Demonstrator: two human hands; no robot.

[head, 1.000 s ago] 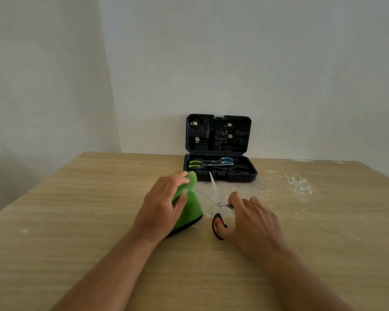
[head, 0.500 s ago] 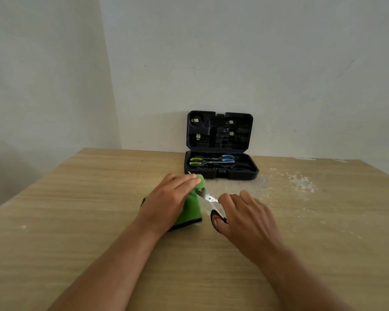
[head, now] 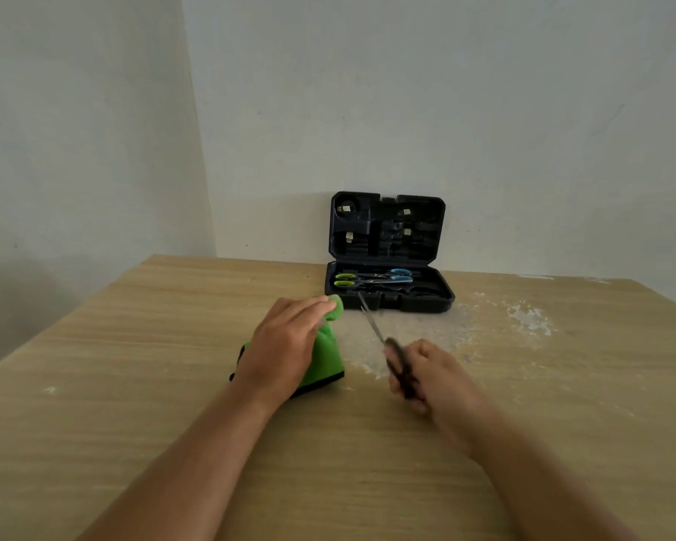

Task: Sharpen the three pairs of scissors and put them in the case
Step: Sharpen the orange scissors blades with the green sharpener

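The left hand's (head: 285,347) fingers (head: 317,306) lie curled over the top and near side of the green wedge-shaped sharpener with a black base (head: 322,359), pressing it onto the pale wooden bench (head: 141,369). The right hand's (head: 434,380) fingers (head: 404,392) are clenched around the dark handles of a blurred pair of scissors (head: 385,341), whose steel blades slant up and away, apart from the sharpener, with the tip near the front edge of the open black plastic case (head: 426,302). That case stands against the wall at the bench's far side, lid upright. In its tray lie two more pairs, green-handled scissors (head: 346,280) and blue-handled scissors (head: 401,276), blades overlapping.
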